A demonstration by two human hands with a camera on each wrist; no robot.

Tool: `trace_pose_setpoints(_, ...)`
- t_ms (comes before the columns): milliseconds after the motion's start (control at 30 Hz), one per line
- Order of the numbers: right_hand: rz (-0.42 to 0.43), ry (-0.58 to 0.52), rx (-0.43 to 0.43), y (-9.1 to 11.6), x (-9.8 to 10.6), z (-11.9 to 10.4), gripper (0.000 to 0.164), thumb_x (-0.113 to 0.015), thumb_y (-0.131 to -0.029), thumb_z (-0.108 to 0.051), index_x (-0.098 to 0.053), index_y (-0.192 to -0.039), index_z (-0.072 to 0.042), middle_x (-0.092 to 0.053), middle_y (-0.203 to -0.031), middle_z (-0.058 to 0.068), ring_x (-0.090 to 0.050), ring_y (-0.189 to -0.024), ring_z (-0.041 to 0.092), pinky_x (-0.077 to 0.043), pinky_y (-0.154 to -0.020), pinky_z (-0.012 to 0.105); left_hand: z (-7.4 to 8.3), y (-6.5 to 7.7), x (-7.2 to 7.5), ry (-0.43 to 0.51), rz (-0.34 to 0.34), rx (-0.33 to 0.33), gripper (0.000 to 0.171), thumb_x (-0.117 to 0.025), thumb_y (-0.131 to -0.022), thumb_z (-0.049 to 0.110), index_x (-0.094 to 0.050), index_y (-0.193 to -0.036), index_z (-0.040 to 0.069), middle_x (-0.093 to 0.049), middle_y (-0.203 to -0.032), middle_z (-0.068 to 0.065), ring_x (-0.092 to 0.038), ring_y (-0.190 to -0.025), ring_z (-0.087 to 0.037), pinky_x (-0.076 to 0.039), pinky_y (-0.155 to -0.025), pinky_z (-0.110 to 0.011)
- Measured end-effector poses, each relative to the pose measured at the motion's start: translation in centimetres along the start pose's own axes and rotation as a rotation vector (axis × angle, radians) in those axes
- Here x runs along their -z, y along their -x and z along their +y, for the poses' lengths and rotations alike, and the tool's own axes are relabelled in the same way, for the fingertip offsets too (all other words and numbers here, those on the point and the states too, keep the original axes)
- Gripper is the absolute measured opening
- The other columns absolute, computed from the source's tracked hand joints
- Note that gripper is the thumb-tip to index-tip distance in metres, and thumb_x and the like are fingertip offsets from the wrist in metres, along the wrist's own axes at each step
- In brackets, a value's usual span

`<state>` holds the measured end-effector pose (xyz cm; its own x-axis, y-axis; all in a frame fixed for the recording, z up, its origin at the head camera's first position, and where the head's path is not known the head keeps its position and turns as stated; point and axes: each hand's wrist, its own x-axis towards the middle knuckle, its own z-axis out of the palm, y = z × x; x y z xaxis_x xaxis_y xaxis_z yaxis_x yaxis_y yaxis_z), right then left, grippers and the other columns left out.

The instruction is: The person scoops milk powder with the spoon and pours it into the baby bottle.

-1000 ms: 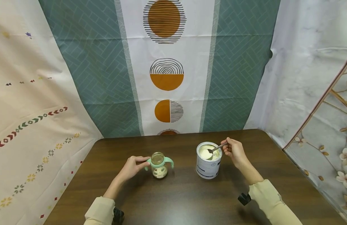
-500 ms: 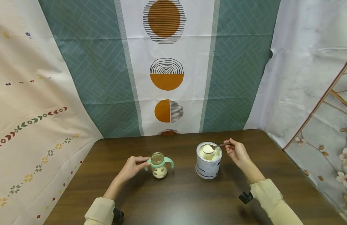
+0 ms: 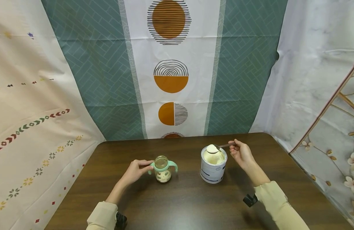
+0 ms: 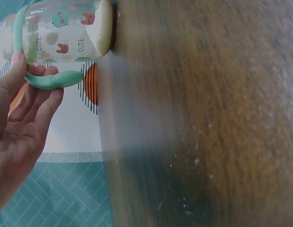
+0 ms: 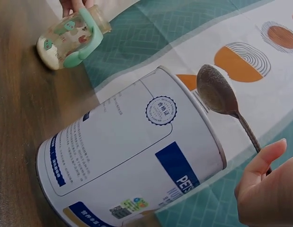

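Left hand [image 3: 135, 172] round bottle handle [image 4: 54, 81], right hand [image 3: 242, 155] round spoon [image 5: 221, 97], seemingly higher than before.

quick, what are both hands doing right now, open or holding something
Left hand: holding the bottle by its green handle.
Right hand: holding the spoon, heaped with powder, above the can.
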<state>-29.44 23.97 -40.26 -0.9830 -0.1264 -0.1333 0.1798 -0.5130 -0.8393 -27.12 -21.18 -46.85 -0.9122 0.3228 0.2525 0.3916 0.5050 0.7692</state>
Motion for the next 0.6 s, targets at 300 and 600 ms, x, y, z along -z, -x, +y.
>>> trace_pose_setpoints(300, 0.002, -0.028, 0.010, -0.17, -0.41, -0.22, 0.050, -0.027, -0.107, -0.019, -0.065, -0.076, -0.009, -0.054, -0.062, -0.003, -0.047, -0.056, 0.004, -0.038, -0.051, 0.011, 0.06, -0.04, 0.07, -0.012, 0.002, 0.004, 0.036, -0.071, -0.087, 0.028, -0.071, -0.117, 0.009, -0.073, -0.108, -0.007, -0.067, -0.105, -0.026, -0.054, -0.083, -0.027)
trace_pose_setpoints(600, -0.008, -0.037, 0.007, -0.23, -0.79, -0.34, 0.048, -0.027, -0.107, -0.019, -0.064, -0.078, -0.009, -0.052, -0.065, -0.002, -0.046, -0.058, 0.005, -0.036, -0.052, 0.012, 0.14, 0.02, 0.03, -0.006, -0.007, 0.018, 0.037, -0.071, -0.087, 0.028, -0.071, -0.119, 0.009, -0.073, -0.110, -0.007, -0.066, -0.107, -0.027, -0.054, -0.084, -0.029)
